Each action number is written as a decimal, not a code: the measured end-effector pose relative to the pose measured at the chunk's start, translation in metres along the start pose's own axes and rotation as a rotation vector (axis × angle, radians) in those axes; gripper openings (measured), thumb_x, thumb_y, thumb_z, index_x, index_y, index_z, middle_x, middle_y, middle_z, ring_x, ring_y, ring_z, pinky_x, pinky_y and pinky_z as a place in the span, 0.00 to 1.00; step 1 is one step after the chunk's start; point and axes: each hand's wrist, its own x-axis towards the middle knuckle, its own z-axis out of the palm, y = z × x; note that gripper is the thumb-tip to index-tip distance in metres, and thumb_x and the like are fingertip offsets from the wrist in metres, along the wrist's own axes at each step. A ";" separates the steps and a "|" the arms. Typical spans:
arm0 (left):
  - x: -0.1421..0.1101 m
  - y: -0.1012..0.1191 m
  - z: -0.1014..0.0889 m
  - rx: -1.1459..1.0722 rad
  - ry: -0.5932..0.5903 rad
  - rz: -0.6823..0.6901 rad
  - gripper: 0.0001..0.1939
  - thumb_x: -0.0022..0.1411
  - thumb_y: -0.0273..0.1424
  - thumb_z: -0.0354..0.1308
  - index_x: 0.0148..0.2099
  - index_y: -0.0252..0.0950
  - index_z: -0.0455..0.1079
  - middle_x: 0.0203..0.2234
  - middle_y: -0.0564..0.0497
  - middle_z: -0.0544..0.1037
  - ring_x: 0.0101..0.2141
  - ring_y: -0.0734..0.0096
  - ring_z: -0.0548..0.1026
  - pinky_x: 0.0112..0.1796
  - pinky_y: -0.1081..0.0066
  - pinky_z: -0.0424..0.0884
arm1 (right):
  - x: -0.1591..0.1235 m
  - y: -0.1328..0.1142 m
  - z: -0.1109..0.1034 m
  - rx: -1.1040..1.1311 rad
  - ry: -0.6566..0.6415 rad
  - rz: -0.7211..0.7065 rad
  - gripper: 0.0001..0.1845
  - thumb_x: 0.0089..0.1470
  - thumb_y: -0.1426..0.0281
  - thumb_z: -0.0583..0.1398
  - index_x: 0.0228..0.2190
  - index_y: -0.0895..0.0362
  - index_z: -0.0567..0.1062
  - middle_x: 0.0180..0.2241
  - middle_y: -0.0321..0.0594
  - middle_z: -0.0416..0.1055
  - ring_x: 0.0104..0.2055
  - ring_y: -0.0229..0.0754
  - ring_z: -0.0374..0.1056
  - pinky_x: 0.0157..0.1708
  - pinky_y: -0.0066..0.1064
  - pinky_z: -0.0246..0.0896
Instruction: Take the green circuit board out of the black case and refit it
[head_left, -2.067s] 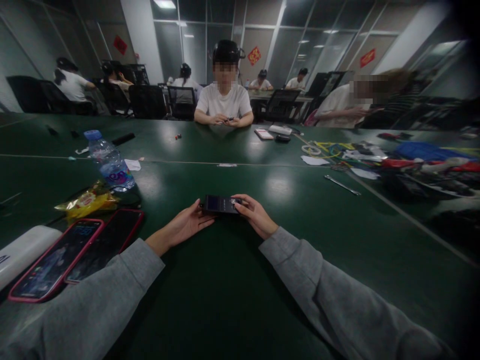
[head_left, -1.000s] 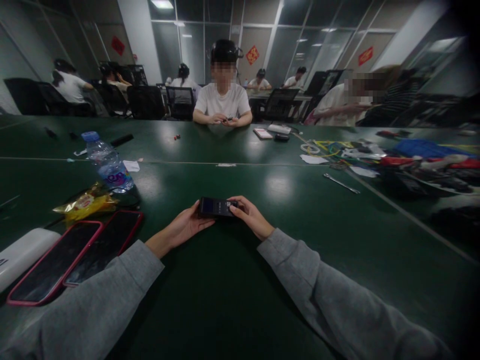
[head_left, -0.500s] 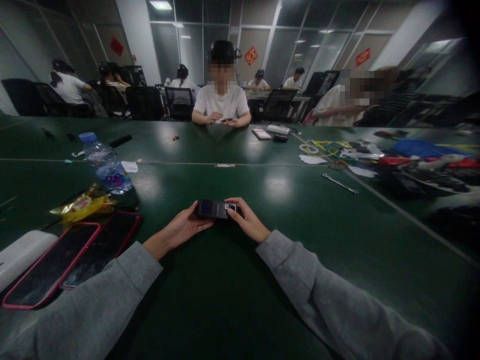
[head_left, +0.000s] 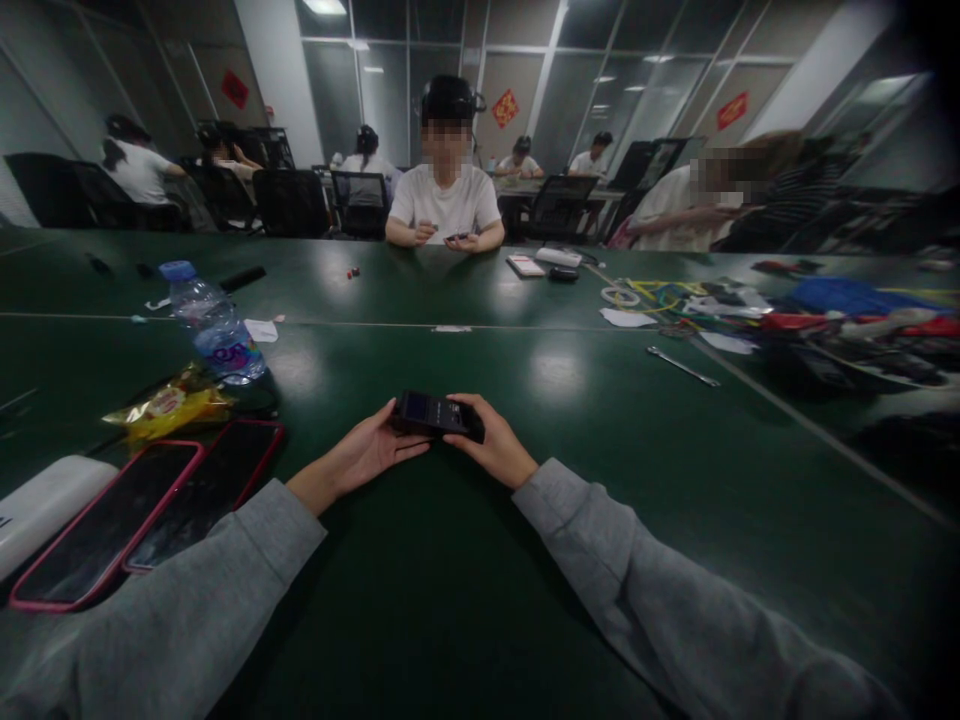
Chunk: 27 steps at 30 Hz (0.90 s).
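Observation:
Between my two hands is a small black handheld device with a dark screen (head_left: 429, 409) at its left part and small pale markings to the right of it. My left hand (head_left: 367, 452) holds the left end, thumb at the upper corner and fingers stretched under the near edge. On the right end, my right hand (head_left: 491, 440) has its fingers along the far edge and its thumb on the near edge. The device is tilted, its near side face showing. It is held just over the green table (head_left: 420, 580).
At left lie two red-edged phones (head_left: 109, 525), a white power bank (head_left: 49, 505), a yellow snack packet (head_left: 169, 405) and a plastic bottle (head_left: 214, 325). A wrench (head_left: 682, 367) and a heap of cables (head_left: 825, 320) are at right. Across the table sits a person (head_left: 444, 205).
My right thumb has moved off the device's face to its near edge. The device has tilted, and its right end has turned slightly toward me. My left hand has hardly moved.

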 end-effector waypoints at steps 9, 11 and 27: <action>0.001 0.001 -0.003 -0.038 0.004 0.005 0.22 0.67 0.42 0.50 0.54 0.30 0.64 0.48 0.36 0.74 0.50 0.49 0.74 0.57 0.53 0.60 | 0.000 -0.006 0.001 0.097 0.041 -0.031 0.27 0.53 0.69 0.63 0.52 0.53 0.61 0.49 0.45 0.66 0.52 0.48 0.66 0.53 0.45 0.61; 0.002 0.001 -0.005 -0.030 -0.004 0.007 0.21 0.67 0.41 0.50 0.55 0.31 0.63 0.48 0.36 0.74 0.49 0.50 0.75 0.56 0.53 0.60 | 0.000 -0.007 0.001 0.093 0.056 -0.033 0.26 0.54 0.68 0.62 0.52 0.52 0.60 0.49 0.45 0.66 0.51 0.48 0.66 0.53 0.46 0.62; -0.001 -0.001 -0.002 0.002 0.053 0.095 0.12 0.64 0.24 0.52 0.50 0.27 0.66 0.44 0.36 0.76 0.44 0.55 0.77 0.55 0.55 0.64 | -0.008 -0.016 0.000 -0.126 0.288 -0.251 0.28 0.54 0.68 0.61 0.54 0.49 0.57 0.51 0.47 0.63 0.55 0.53 0.62 0.55 0.53 0.59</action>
